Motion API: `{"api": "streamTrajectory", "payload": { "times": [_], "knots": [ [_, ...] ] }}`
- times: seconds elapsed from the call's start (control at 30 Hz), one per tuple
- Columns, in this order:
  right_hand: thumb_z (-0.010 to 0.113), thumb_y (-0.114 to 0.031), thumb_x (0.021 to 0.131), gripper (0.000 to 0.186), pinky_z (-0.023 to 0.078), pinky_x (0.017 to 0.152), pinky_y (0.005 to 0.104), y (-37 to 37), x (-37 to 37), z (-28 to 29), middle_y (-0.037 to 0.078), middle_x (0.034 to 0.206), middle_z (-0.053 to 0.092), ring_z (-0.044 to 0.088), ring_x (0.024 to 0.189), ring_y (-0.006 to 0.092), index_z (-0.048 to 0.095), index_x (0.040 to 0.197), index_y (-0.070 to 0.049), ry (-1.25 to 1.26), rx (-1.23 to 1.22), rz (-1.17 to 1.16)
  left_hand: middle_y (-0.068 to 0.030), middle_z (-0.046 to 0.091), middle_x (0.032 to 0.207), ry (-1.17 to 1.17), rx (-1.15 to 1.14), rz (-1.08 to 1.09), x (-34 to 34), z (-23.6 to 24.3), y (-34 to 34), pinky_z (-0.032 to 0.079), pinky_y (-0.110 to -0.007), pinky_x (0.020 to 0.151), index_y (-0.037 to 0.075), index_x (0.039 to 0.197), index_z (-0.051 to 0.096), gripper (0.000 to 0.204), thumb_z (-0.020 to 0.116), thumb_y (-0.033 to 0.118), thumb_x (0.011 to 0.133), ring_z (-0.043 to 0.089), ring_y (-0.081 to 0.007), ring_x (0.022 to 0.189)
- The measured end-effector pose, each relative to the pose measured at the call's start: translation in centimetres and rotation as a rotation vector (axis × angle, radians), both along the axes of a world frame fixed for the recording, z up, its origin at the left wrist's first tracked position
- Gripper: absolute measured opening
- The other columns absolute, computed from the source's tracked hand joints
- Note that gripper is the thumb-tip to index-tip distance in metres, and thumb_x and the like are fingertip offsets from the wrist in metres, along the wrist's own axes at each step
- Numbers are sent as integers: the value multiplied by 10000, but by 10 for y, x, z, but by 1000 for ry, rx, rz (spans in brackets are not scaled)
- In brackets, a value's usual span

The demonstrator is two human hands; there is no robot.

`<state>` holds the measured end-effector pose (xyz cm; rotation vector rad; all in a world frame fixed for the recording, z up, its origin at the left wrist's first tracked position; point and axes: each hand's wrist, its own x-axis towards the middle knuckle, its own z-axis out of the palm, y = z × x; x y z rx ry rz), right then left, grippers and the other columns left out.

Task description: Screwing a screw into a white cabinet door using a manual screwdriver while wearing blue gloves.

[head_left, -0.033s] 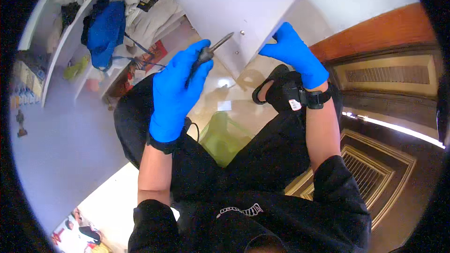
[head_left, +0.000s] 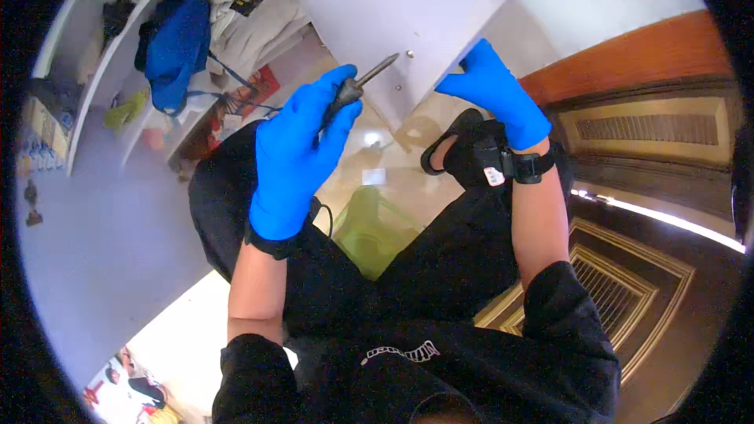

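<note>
My left hand (head_left: 294, 157), in a blue glove, is closed around the dark handle of a screwdriver (head_left: 357, 86). Its metal tip points up and to the right, close to a small screw (head_left: 409, 53) in a white panel (head_left: 408, 0). A second screw (head_left: 398, 87) sits lower on the panel's edge. My right hand (head_left: 495, 94), also gloved in blue, grips the panel's lower edge just right of the screws. Both wrists wear black bands.
White shelves (head_left: 94, 71) at the left hold a blue bag (head_left: 179, 47), folded cloth and small items. A green plastic object (head_left: 369, 224) lies on the pale floor between my legs. A brown wooden door and frame (head_left: 652, 133) fill the right side.
</note>
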<state>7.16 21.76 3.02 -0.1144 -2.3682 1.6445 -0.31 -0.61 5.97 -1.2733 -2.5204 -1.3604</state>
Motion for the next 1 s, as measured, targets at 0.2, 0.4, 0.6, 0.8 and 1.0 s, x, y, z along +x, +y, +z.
{"api": "streamTrajectory", "payload": {
  "times": [0.2,0.4,0.6,0.8,1.0],
  "knots": [
    [667,-197,644,303,425,710,294,4,-2,-15,84,797,619,557,747,156,619,894,-33,-13,97,-55,-18,529,698,279,-103,50,0,-1,-1,399,-242,435,158,1108,547,373,623,200,745,519,-143,500],
    [679,-223,649,308,426,699,292,6,-1,-17,87,804,619,561,761,171,622,890,-41,-21,139,-75,-7,502,684,427,-203,59,1,-4,1,359,-255,373,178,1152,519,413,608,233,752,488,-143,451],
    [669,-215,651,300,427,705,294,5,-2,-15,86,821,622,561,761,168,621,890,-41,-9,116,-48,-11,519,676,389,-145,49,2,-8,-1,361,-252,370,166,1136,533,409,621,224,741,486,-140,434],
    [641,-154,671,271,439,733,287,3,0,-9,94,817,622,569,760,157,611,901,-13,15,63,-23,-84,595,821,136,-177,71,8,1,0,469,-264,601,133,1120,541,389,627,124,740,592,-173,666],
    [631,-134,674,290,445,743,284,3,0,-7,97,815,627,575,755,154,603,926,8,8,64,-18,-21,569,723,274,-137,76,4,-9,4,388,-233,401,153,1097,555,367,624,204,741,526,-138,471]
  ]
}}
